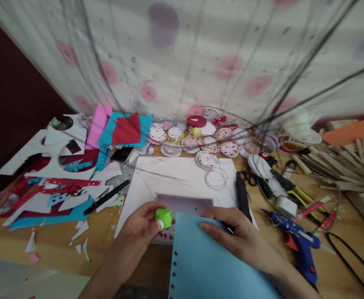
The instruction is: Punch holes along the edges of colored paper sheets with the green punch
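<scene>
Pinched between thumb and fingers, a small bright green craft punch (163, 219) with a white part sits in my left hand (141, 228). My right hand (233, 232) grips the top edge of a light blue paper sheet (207, 257), its thumb on the face towards me. Small flower-shaped holes run down the sheet's left edge. The punch is just left of the sheet's top corner, apart from it. Behind both hands lies a shallow pale box (185, 201) with small red bits in it, partly hidden by the sheet, on white paper (157, 170).
Paper scraps (66, 195) and a black pen (107, 197) cover the left side. Decorated paper discs (197, 137) line the back. To the right are a blue glue gun (297, 236), yellow-black pliers (289, 185), scissors (249, 177) and wooden sticks (347, 162). Dark wires hang before the curtain.
</scene>
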A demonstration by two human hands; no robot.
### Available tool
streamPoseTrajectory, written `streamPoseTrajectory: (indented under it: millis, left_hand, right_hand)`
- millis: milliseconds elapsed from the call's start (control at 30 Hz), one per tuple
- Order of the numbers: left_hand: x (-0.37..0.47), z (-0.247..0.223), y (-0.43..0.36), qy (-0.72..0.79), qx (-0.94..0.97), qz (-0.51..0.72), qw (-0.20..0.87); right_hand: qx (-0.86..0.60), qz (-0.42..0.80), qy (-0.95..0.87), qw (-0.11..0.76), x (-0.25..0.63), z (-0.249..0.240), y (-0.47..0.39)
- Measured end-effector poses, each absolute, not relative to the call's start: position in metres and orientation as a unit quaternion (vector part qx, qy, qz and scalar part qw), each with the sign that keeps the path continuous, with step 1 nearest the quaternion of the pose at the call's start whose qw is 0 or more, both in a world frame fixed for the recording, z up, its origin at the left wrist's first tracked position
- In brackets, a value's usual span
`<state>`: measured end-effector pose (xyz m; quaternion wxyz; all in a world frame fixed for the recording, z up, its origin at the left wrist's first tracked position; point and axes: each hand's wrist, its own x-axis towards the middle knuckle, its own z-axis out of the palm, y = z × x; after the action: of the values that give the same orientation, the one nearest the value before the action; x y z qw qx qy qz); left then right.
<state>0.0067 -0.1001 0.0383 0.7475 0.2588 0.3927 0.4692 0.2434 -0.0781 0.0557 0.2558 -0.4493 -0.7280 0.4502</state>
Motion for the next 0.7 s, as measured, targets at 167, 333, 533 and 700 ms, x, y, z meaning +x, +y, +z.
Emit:
streamPoseTrajectory:
  millis: [167,333,533,700]
  left_hand:
    - [0.0069,0.0403,-0.0986,0.419,0.279,0.449,0.739]
    - [0.0072,0.0433,-0.0974,0.43,0.294,0.435,0.734]
    - [0.0057,0.0405,-0.0994,0.434,0.306,0.424,0.734]
    - [0.0027,0.0372,-0.1006,0.426,0.325,0.412,0.737]
  right_hand:
    - [-0.449,0.466,-0.718,0.258,0.2402,0.0543,-0.0768]
    - [-0.443,0.469,-0.721,0.251,0.2385,0.0574,-0.0753]
    - [-0.442,0.465,-0.727,0.245,0.2393,0.0573,-0.0753]
    - [-0.43,0.467,-0.723,0.272,0.2385,0.0585,-0.0751]
